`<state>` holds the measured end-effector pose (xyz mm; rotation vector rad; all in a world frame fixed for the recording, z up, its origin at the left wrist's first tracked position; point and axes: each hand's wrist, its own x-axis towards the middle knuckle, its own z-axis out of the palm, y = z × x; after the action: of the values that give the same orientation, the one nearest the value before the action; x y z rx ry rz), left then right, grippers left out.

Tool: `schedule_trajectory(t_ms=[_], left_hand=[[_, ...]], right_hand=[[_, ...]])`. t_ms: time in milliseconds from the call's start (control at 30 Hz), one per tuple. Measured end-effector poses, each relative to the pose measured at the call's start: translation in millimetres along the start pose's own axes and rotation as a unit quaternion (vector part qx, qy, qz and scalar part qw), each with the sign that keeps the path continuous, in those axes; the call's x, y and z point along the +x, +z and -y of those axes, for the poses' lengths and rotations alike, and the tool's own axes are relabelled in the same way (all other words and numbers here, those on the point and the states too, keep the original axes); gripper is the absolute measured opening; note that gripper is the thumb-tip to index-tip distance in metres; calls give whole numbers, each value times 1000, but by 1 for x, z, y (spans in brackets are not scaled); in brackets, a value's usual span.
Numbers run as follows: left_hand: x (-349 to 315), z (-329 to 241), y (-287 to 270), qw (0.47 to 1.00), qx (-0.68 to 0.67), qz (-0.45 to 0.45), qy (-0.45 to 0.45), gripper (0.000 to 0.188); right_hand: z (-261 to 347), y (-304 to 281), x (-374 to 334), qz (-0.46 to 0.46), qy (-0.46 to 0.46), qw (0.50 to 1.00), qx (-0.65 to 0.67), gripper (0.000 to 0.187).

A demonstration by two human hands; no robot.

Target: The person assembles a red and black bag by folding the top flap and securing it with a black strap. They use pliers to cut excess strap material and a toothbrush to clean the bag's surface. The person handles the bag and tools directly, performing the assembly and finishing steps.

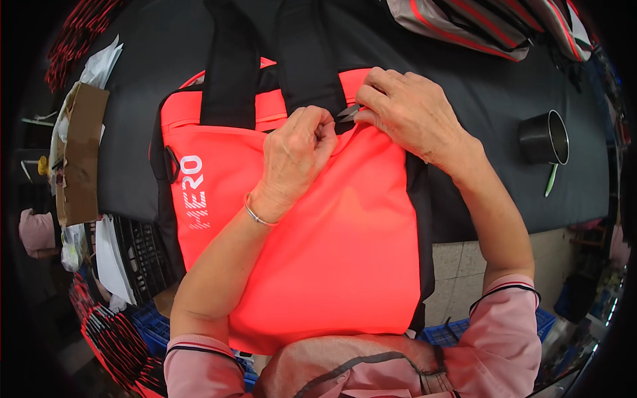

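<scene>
A bright coral and black bag [332,265] lies in front of me, its near end against my body. Two wide black straps [229,86] run up from its upper part. My right hand [415,116] is closed round thread snips [348,115], whose pointed metal blades stick out to the left, close to the bag's pocket edge. Just left of the blade tips, my left hand [292,159] is pinched at that same edge; what lies between its fingertips is too small to make out. Beneath my hands the coral fabric is puckered.
A dark metal cup [543,138] stands on the black table [491,199] at the right, a green-handled tool [551,180] beside it. Grey bags with coral trim [464,26] lie at the far right. A cardboard box [83,152] is at the left, with blue crates [451,330] below.
</scene>
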<state>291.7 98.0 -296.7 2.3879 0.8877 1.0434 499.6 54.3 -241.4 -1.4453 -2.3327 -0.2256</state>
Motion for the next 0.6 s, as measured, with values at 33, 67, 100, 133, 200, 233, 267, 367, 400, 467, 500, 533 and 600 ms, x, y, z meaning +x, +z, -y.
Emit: schedule_trajectory(t_ms=[33,67,100,133,200,233,267,367,400,467,500,533,600], left_hand=[[0,0,0,1000,2,-1,0,17],[0,1,0,1000,2,-1,-2,17],[-1,2,1,1000,2,-2,-3,17],[-1,3,1,1000,2,-2,-4,17],[-1,4,1,1000,6,-3,-1,17],[0,4,1,1000,6,-4,1,17],[0,3,2,1000,10,0,1,16],[3,0,0,1000,9,14,-11,15],[3,0,-1,1000,1,22,-23,15],[4,-2,-2,999,-32,24,-34,13],[1,-5,-4,998,-56,19,-35,13],[-3,-8,-7,996,-78,14,-38,13],[-11,-19,-11,998,-64,12,11,13]], right_hand=[[-1,1,2,-4,-10,1000,2,21],[-2,3,3,-9,-19,1000,5,20],[-3,4,4,-8,-23,1000,1,20],[-3,5,5,-9,-27,1000,-2,20],[-4,8,6,-8,-34,999,-8,20],[-4,8,6,-7,-36,999,-11,20],[-5,8,5,-5,-38,999,-14,20],[-6,7,8,-1,-56,998,-23,21],[-5,5,9,18,-32,999,-13,22],[-5,1,11,55,15,998,2,24],[-7,-3,11,51,69,995,48,25],[-7,-8,12,46,120,987,96,26],[-5,-16,15,32,177,971,154,28]])
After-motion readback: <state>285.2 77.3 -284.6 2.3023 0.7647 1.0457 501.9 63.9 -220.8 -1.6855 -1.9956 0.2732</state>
